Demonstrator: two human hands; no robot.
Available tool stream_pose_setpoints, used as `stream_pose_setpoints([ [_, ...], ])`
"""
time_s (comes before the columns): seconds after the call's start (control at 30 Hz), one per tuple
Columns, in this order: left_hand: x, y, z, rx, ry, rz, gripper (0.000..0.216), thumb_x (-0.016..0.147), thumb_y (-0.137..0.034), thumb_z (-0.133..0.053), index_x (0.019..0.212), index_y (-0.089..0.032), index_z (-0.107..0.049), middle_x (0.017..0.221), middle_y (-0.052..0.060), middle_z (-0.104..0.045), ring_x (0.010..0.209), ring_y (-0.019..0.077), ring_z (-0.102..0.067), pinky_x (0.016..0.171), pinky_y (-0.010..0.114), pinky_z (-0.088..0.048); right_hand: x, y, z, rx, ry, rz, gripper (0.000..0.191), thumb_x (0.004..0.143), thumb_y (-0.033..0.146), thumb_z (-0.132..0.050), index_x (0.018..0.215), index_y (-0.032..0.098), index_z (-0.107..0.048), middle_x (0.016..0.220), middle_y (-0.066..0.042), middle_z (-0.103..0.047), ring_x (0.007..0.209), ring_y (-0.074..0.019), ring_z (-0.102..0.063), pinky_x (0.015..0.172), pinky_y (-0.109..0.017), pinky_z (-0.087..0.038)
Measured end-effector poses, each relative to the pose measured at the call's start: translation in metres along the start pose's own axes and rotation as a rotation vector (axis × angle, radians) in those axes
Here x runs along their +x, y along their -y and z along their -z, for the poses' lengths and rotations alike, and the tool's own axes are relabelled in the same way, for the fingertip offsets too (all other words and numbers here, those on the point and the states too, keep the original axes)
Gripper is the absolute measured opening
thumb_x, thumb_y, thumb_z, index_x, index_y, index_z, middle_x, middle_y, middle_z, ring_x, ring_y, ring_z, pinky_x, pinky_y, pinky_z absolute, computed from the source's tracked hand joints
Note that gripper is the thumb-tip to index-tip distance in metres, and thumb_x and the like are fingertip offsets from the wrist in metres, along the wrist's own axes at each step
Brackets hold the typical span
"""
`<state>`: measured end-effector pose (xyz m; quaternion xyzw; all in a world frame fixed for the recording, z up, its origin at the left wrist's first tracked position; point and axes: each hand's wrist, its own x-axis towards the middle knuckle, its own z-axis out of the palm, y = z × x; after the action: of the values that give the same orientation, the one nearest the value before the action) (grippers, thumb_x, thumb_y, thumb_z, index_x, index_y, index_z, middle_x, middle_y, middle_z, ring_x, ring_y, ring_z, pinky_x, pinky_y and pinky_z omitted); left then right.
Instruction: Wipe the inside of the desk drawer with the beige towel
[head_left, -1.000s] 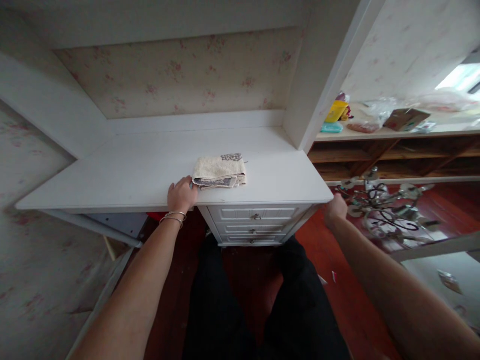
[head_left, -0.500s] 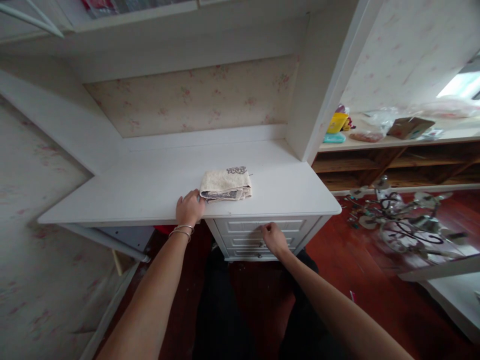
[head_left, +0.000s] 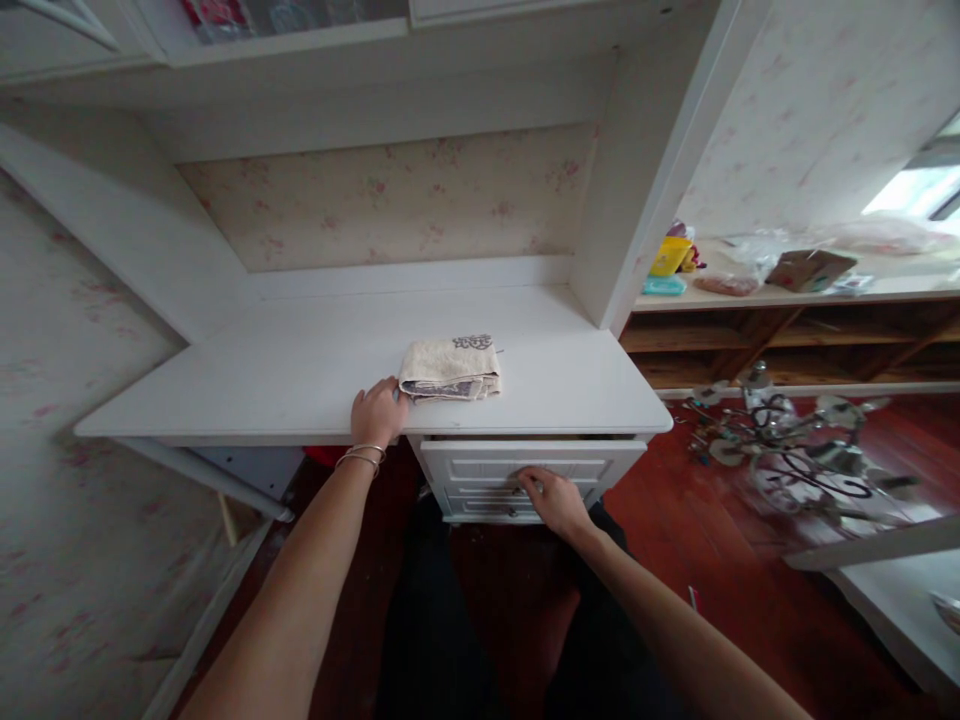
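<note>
My right hand is closed in a pinch at the front of the top drawer; the knob between the fingers is mostly covered. That white panelled drawer stands slightly out from the desk, with a dark gap along its top. My left hand bends over the front edge of the white desk, fingers curled, a bracelet at the wrist. Its fingers touch or nearly touch the left corner of a folded beige cloth with a dark printed pattern, which lies flat on the desktop.
Lower drawers have a small knob. Right of the desk, a chandelier with curved arms lies on the red floor. A low wooden shelf behind it bears a yellow container, plastic bags and a cardboard box. Cabinets hang overhead.
The top drawer was flush with the desk and has come out a little toward me, my right hand moving back with it. My left hand and the cloth have stayed in place.
</note>
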<state>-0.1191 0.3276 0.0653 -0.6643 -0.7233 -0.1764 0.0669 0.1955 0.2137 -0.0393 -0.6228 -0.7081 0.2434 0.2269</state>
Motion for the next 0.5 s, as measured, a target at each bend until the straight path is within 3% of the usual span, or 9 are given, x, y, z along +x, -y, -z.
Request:
stream_pose_setpoints([
  [0.13,0.0,0.001,-0.002,-0.004,-0.003,0.013,0.043,0.097,-0.04,-0.036,0.129,-0.02,-0.057,0.134,0.011,-0.061,0.123,0.0261,-0.055,0.109,0.044,-0.031,-0.056,0.001,0.001,0.169,0.054,0.061,0.036,0.098,0.039,-0.042,0.103,0.025,-0.075,0.107,-0.003,-0.075,0.101,-0.0215,-0.068,0.092,-0.03,-0.047],
  [0.33,-0.002,0.001,-0.002,-0.024,0.0,-0.022,0.044,0.098,-0.041,-0.031,0.127,-0.021,-0.058,0.132,0.012,-0.062,0.122,0.027,-0.056,0.109,0.046,-0.032,-0.149,0.03,0.019,0.261,0.252,-0.069,0.041,0.098,0.042,-0.043,0.121,0.022,-0.07,0.12,-0.006,-0.071,0.115,-0.0233,-0.063,0.1,-0.032,-0.045],
  [0.5,0.0,0.003,-0.002,-0.027,0.025,-0.036,0.045,0.097,-0.041,-0.033,0.128,-0.018,-0.058,0.135,0.014,-0.059,0.125,0.0283,-0.054,0.109,0.048,-0.032,-0.204,0.028,0.004,0.248,0.345,-0.109,0.044,0.093,0.045,-0.046,0.124,0.022,-0.068,0.121,-0.009,-0.07,0.11,-0.0247,-0.067,0.095,-0.031,-0.049],
])
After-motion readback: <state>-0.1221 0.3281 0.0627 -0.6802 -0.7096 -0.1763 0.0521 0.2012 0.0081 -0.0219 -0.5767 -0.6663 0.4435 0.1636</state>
